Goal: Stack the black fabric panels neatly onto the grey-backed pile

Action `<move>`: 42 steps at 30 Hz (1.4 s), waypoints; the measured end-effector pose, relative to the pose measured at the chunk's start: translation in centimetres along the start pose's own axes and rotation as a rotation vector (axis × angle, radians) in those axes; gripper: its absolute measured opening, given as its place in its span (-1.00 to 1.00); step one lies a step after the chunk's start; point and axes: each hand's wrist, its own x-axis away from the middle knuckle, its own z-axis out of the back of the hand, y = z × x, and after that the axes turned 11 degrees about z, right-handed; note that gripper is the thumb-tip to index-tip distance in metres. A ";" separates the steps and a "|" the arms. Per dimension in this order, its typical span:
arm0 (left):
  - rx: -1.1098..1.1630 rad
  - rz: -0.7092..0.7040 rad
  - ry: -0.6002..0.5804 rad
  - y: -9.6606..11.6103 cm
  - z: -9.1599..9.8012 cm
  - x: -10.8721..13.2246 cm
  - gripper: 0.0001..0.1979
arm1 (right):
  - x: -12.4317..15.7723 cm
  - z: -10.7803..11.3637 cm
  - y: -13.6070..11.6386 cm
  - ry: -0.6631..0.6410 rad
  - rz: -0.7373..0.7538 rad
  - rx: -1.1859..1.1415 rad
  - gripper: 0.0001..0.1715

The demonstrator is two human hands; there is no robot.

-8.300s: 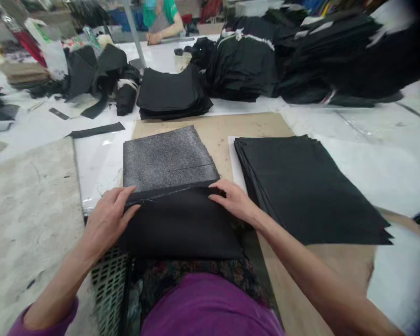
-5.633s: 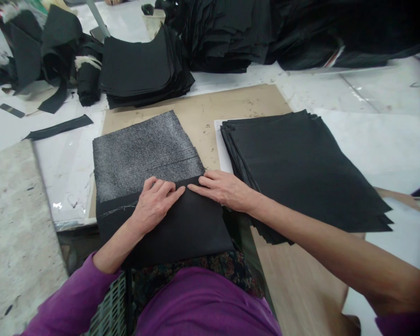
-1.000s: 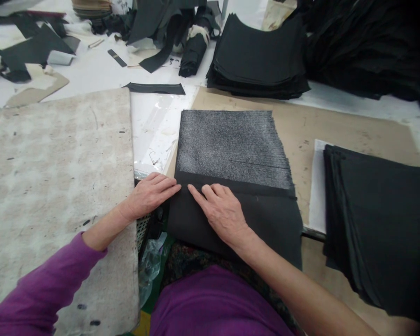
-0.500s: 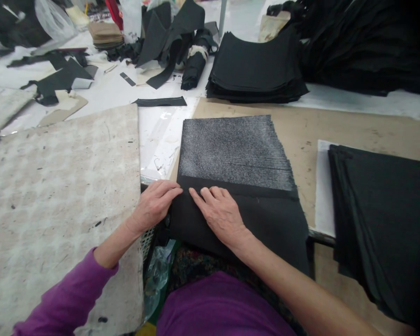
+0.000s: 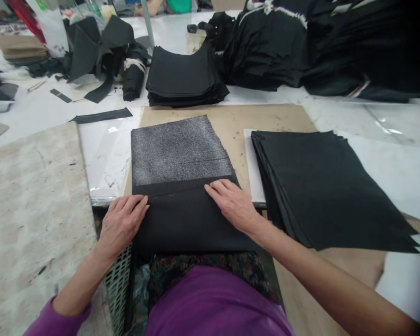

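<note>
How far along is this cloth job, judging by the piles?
Looks done: the fanned stack of grey speckled cloth pieces beyond the hands. In hand: the left hand and right hand lie flat on the black cloth piece over that stack's near edge. Probably left: the thick stack of flat black sheets at the right, untouched.

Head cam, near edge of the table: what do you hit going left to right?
In order: pale mottled mat → left hand → right hand → stack of black sheets. Both hands lie flat on the black fabric piece, which spans them, so it is left out of the order.
</note>
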 end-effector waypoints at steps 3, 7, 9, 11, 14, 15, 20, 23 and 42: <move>-0.025 -0.011 -0.004 0.1 0.6 -0.2 -0.67 | 2.4 0.4 2.0 -0.006 -0.069 -0.012 -0.50; -0.038 0.040 0.037 2.3 1.9 -2.2 -0.82 | 3.5 0.7 2.9 0.052 -0.133 -0.068 -0.52; 0.055 0.063 0.062 5.1 2.2 -4.2 -0.85 | 3.6 0.6 2.9 0.134 -0.184 -0.125 -0.60; 0.233 0.036 0.028 8.8 1.8 -6.5 -0.83 | 3.8 0.5 2.8 0.237 -0.257 -0.201 -0.66; 0.434 -0.034 -0.103 14.2 0.3 -9.7 -0.73 | 4.7 0.5 3.0 0.337 -0.373 -0.308 -0.58; 0.454 -0.047 -0.131 15.5 -0.2 -10.6 -0.69 | 5.2 0.5 3.1 0.353 -0.406 -0.345 -0.52; 0.462 -0.046 -0.170 18.3 -2.0 -13.2 -0.66 | 6.8 0.0 4.0 0.400 -0.515 -0.571 -0.44; 0.484 -0.046 -0.194 18.5 -2.3 -13.9 -0.74 | 6.6 -0.7 4.3 0.419 -0.553 -0.624 -0.48; 0.374 -0.082 -0.005 19.1 -2.7 -11.0 -0.79 | 3.8 -2.5 3.1 0.584 -0.805 -0.543 -0.58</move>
